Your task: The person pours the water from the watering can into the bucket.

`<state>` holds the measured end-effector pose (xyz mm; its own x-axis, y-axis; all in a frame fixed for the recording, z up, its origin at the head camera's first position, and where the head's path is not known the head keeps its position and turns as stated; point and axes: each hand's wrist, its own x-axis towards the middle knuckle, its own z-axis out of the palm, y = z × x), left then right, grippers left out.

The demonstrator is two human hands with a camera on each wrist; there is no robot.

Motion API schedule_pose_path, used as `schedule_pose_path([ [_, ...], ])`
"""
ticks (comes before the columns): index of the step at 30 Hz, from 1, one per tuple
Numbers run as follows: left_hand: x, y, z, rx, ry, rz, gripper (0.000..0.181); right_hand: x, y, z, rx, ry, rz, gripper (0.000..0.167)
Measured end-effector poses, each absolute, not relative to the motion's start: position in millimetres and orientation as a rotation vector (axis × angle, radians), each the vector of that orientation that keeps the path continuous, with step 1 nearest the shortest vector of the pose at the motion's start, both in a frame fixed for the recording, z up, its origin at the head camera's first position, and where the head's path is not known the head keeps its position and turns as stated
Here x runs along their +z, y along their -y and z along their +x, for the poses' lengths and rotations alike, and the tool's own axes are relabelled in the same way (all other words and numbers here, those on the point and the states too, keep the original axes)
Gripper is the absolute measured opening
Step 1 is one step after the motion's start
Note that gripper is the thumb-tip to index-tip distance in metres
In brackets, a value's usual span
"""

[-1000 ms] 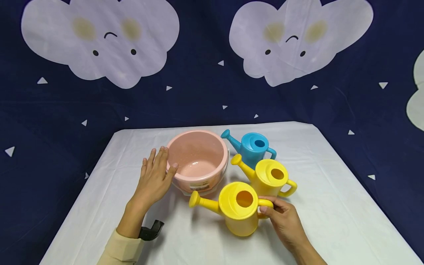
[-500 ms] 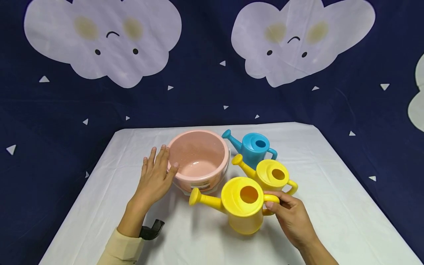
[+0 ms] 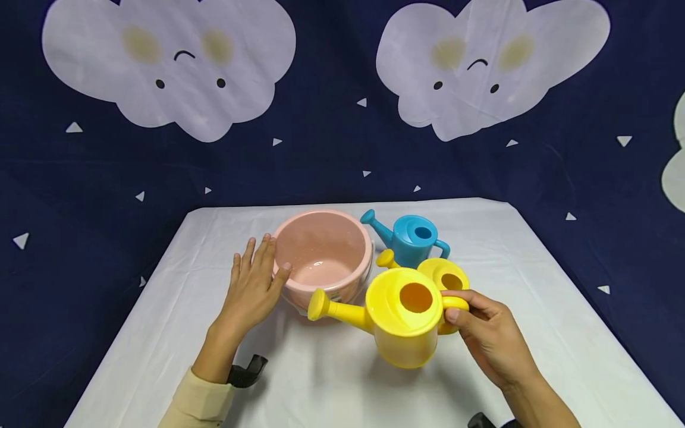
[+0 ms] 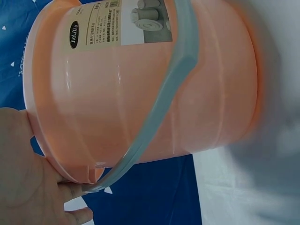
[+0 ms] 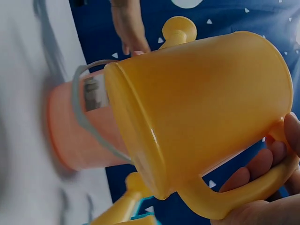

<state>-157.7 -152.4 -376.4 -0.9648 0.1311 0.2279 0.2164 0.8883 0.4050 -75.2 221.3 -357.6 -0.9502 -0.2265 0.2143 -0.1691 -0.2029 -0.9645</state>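
From the head: the right hand (image 3: 495,339) has its fingers curled round the handle of the big yellow can (image 3: 404,333), with the thumb pressed on the near side. The can is in front of those fingers, up above the white cloth (image 3: 299,386), and its spout points away from them. Behind the can, near the fingertips, is another yellow can (image 3: 434,267), partly hidden. A blue can (image 3: 411,241) is farther back. The left hand (image 3: 251,291) has long, straight fingers, a little apart. They touch the side of the pink bucket (image 3: 353,288), and the thumb reaches over its rim.

From the left wrist: the left hand is at the bucket's rim. Two fingertips poke out just beside the end of the bucket's grey handle (image 4: 159,105).

From the right wrist: the fingers go through the yellow can's handle (image 5: 234,197) and bend round it. The bucket is past the can, well apart from these fingers.
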Motion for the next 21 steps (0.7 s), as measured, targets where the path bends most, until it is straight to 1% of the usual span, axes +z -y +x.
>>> schedule_pose_path([
  [11,-377,151,-158,-0.667,2.863,-0.258,0.071,-326,-223,-88,-2.431,-1.884,-0.614,0.032],
  [16,-377,151,-158,-0.671,2.866,-0.258,0.071,-317,-223,-96,-2.433,-1.914,-0.655,0.033],
  [21,-378,151,-158,-0.681,2.876,-0.257,0.072,-310,-224,-104,-2.490,-1.795,-0.739,0.033],
])
